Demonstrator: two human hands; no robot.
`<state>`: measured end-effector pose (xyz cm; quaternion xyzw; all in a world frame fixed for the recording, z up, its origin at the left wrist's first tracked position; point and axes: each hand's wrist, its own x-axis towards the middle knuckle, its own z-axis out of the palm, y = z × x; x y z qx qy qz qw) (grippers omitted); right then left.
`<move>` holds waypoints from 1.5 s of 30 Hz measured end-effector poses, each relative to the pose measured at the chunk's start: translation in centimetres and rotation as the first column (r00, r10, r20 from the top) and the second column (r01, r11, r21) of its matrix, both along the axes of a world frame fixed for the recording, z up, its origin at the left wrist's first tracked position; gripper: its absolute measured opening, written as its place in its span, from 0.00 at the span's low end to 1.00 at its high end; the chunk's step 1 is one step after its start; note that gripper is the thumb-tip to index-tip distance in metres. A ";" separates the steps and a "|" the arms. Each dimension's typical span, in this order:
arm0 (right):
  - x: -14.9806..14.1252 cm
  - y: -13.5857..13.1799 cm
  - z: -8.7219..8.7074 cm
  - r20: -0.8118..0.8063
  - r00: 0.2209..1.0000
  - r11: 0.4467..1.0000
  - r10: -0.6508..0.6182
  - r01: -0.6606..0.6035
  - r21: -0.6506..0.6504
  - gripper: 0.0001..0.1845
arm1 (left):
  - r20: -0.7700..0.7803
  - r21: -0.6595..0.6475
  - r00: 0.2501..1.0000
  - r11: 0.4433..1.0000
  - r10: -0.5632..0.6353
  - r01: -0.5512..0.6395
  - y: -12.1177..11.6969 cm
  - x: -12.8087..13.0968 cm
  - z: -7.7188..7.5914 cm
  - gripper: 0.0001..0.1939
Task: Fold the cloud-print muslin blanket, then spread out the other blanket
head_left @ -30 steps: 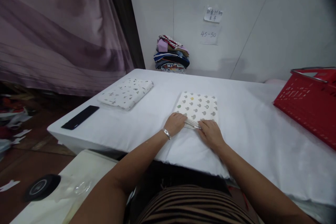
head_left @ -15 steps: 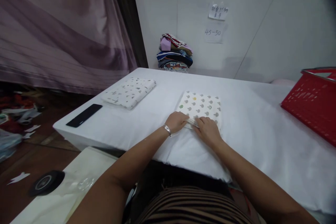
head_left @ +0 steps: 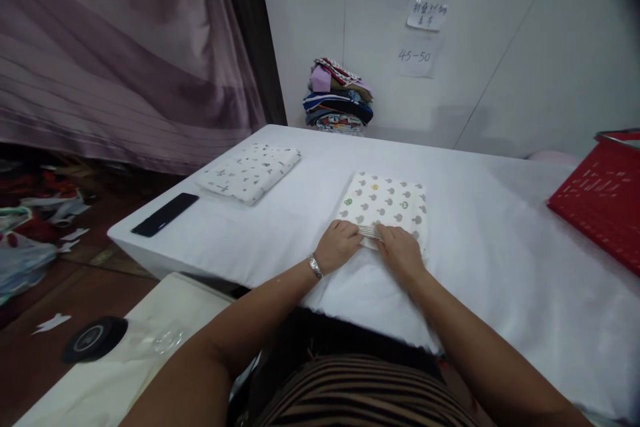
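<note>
A folded white cloth with grey, green and yellow prints lies on the white table in front of me. My left hand and my right hand both rest on its near edge, fingers curled over the layered folds there. A bracelet sits on my left wrist.
A second folded patterned cloth lies to the far left, with a black phone near the table's left corner. A red basket stands at the right. A pile of folded clothes sits by the wall. A black round object lies lower left.
Both hands stay on the near edge of the printed cloth; my right hand has edged left toward my left hand. The view has shifted slightly.
</note>
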<state>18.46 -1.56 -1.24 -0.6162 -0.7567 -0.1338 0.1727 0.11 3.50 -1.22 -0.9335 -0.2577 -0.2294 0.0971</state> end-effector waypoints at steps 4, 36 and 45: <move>0.1 -0.2 0.1 -0.011 1.000 0.999 0.026 -0.025 0.029 0.10 | 0.013 0.035 0.999 0.999 0.033 -0.033 0.3 0.6 -0.1 0.12; 0.4 -0.6 -0.6 0.024 0.995 0.990 0.093 -0.094 0.101 0.16 | 0.087 -0.038 0.994 0.997 0.068 -0.065 2.4 -0.3 0.1 0.13; 0.3 -0.6 -0.5 0.009 0.997 0.994 0.081 -0.081 0.068 0.15 | 0.118 -0.060 0.991 0.997 0.062 -0.055 0.1 -1.3 0.8 0.10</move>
